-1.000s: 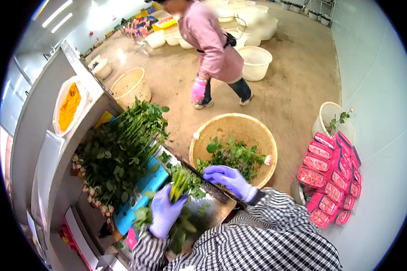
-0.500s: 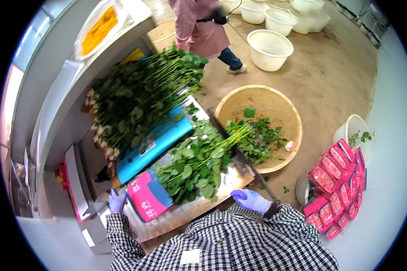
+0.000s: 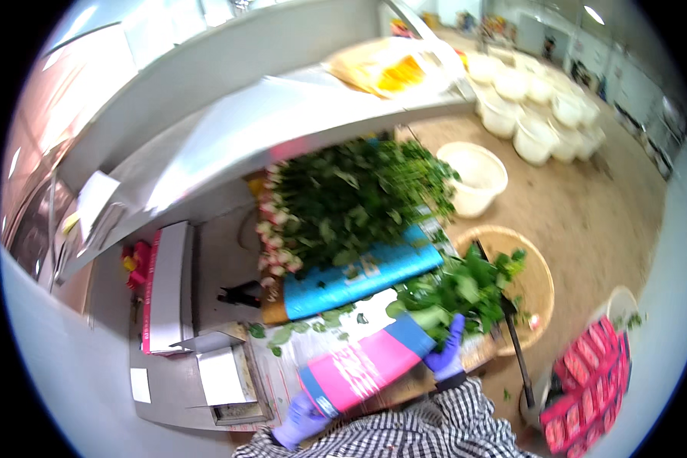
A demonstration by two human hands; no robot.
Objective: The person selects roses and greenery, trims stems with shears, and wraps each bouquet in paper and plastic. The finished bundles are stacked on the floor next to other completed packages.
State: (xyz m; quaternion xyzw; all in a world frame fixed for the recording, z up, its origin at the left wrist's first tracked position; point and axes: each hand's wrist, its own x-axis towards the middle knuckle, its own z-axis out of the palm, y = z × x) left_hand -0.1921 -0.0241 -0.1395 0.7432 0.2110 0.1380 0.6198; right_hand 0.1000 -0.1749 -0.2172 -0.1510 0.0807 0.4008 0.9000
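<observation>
A bunch of leafy rose stems [image 3: 469, 290] lies across the near part of the table, its left part inside a pink and blue wrap [image 3: 362, 366]. My left hand [image 3: 301, 421], in a purple glove, grips the wrap's left end. My right hand [image 3: 448, 353], gloved the same, holds the bunch where the leaves come out of the wrap; one finger or thumb points up, and the rest are partly hidden. Behind it, a large pile of roses [image 3: 359, 198] with pale pink heads at the left rests beside a blue wrap sheet [image 3: 359, 278].
A dark bar with a long handle [image 3: 520, 359] stands at the table's right edge, before a wide tan tub [image 3: 543, 294]. White buckets [image 3: 534, 141] stand farther back. Pink printed packs [image 3: 591, 382] hang at the lower right. A grey shelf [image 3: 244, 114] overhangs the table.
My right hand has moved from the table's near edge onto the stems, and my left hand onto the wrap's end. The bunch has shifted and the view has turned; the co-worker is out of view.
</observation>
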